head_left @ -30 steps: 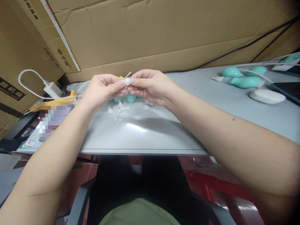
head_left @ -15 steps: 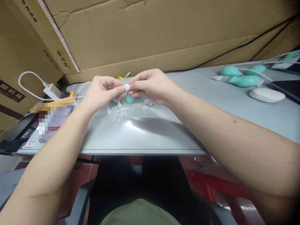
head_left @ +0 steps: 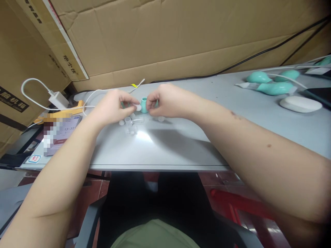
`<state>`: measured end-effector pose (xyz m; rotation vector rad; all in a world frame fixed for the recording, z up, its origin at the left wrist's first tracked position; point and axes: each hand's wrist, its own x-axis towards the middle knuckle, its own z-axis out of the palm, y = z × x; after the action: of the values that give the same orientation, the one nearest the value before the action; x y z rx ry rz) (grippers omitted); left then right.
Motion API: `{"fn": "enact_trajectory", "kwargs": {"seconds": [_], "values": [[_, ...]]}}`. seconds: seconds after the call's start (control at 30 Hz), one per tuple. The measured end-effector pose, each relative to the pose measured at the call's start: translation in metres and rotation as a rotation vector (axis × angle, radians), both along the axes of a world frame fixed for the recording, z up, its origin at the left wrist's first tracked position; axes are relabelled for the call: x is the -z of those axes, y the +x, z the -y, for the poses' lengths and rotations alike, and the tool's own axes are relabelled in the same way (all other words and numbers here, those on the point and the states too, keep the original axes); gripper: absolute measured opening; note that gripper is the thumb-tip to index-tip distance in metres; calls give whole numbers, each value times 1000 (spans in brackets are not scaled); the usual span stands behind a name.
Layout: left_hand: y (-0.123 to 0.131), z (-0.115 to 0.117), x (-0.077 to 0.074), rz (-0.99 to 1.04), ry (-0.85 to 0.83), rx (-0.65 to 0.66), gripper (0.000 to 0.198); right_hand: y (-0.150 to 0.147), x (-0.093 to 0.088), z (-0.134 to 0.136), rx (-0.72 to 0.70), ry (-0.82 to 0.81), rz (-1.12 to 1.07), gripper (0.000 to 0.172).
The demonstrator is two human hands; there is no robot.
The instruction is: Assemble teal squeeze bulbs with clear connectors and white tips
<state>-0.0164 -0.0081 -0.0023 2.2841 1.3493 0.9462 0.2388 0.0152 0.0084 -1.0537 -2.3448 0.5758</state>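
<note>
My left hand [head_left: 117,106] pinches a small translucent white plastic piece [head_left: 138,107] between thumb and fingers, low over the table. Beside it stands a turquoise rubber bulb [head_left: 143,105], upright with its round opening on top. My right hand [head_left: 161,102] is just right of the bulb, fingers curled together at the tabletop; what they hold, if anything, is hidden. Below the hands lie a clear plastic tube piece [head_left: 137,120], a clear fitting [head_left: 131,130] and a small white disc [head_left: 161,119]. More turquoise shows partly behind the fingers of each hand.
Several turquoise bulbs [head_left: 275,88] and a white rounded case [head_left: 300,104] lie at the right. A phone [head_left: 62,136], an orange power strip [head_left: 69,111] and a charger [head_left: 59,100] with white cable are at the left. Cardboard [head_left: 168,41] walls the back.
My hands have come apart and lowered to the table. The white piece, earlier between both hands, stays in my left hand. My right hand has moved right, and the bulb's opening now shows.
</note>
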Motion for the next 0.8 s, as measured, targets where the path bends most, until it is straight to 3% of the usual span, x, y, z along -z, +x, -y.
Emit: {"fn": "enact_trajectory", "kwargs": {"seconds": [0.1, 0.23, 0.47, 0.63, 0.8], "values": [[-1, 1, -1, -111, -19, -15, 33, -4, -6, 8, 54, 13, 292, 31], [0, 0, -2, -190, -12, -14, 36, -6, -10, 13, 72, 11, 427, 28], [-1, -5, 0, -251, -20, 24, 34, -4, -9, 10, 0, 23, 301, 24], [0, -3, 0, -212, 4, 44, 34, -5, -5, 16, -266, 12, 78, 22], [1, 0, 0, -139, 10, 77, 28, -17, -1, 31, -264, 40, 302, 16]]}}
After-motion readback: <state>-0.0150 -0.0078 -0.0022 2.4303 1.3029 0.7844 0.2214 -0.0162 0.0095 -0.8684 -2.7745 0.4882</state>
